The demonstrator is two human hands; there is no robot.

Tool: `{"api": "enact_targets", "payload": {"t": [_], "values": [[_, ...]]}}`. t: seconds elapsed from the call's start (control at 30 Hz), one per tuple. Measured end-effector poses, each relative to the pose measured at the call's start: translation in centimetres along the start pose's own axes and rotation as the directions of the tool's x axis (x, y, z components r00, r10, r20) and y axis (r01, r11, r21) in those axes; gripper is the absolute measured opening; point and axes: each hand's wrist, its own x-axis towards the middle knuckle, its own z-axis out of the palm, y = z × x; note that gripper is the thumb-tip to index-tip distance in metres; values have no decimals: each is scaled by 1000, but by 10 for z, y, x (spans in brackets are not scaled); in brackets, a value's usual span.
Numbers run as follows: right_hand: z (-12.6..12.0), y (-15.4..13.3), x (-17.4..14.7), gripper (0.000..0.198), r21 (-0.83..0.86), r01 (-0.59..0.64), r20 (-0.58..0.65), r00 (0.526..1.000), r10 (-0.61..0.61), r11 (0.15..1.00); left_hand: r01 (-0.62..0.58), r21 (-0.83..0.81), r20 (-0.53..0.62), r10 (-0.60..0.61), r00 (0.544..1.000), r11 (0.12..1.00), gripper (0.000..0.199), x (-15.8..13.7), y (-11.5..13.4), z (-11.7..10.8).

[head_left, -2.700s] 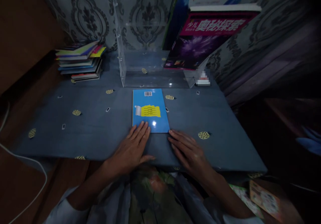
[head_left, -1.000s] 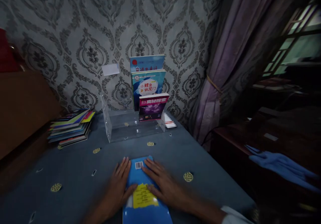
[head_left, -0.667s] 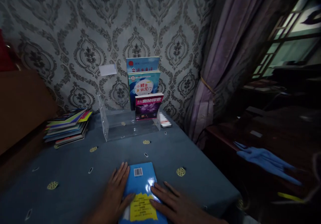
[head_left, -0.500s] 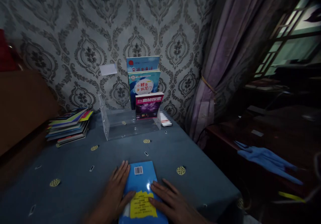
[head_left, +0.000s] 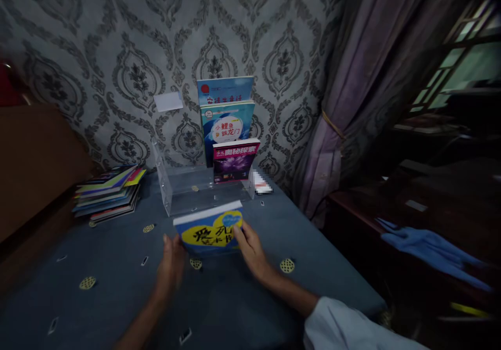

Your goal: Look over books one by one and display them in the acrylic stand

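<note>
A blue book [head_left: 209,237] with a yellow heart-shaped patch and dark lettering is held up over the table, tilted so its white page edges show on top. My right hand [head_left: 252,248] grips its right side, thumb on the front cover and fingers hidden behind. At the book's left edge is my left hand [head_left: 171,264], slightly blurred, its thumb raised off the cover; whether its fingers touch the book I cannot tell. Behind the book stands a clear acrylic rack [head_left: 165,185]. In the rack's right part are a purple book [head_left: 234,163], a blue-green book [head_left: 227,123] and a light blue book [head_left: 227,87].
A stack of thin books [head_left: 109,193] lies at the left by a brown box [head_left: 35,167]. The table has a dark blue cloth [head_left: 235,303]. Behind it is a patterned wall [head_left: 136,73]; a purple curtain [head_left: 332,130] hangs at the right. A blue cloth [head_left: 426,251] lies on dark furniture.
The blue book has been lifted off the table and turned upright, from its back cover to its front. My right hand now grips its side; my left has moved to its left edge.
</note>
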Motion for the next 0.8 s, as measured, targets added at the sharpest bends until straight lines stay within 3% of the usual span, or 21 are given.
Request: {"api": "enact_targets", "payload": {"t": [0.13, 0.27, 0.47, 0.63, 0.8], "values": [[13, 22, 18, 65, -23, -90, -202, 976, 83, 996, -105, -25, 12, 105, 994, 994, 82, 12, 2, 24], [10, 37, 24, 71, -77, -78, -333, 942, 48, 994, -229, 25, 105, 226, 968, 973, 82, 26, -5, 25], [3, 50, 17, 57, -122, -71, -266, 963, 36, 990, -137, 81, 97, 129, 987, 987, 61, 31, -19, 23], [2, 49, 18, 48, -126, -21, -211, 977, -7, 992, -129, 123, 177, 106, 978, 984, 53, 32, 0, 38], [-5, 49, 42, 60, -172, 20, -289, 955, -70, 985, -221, 133, 201, 192, 961, 966, 49, 54, 20, 60]]}}
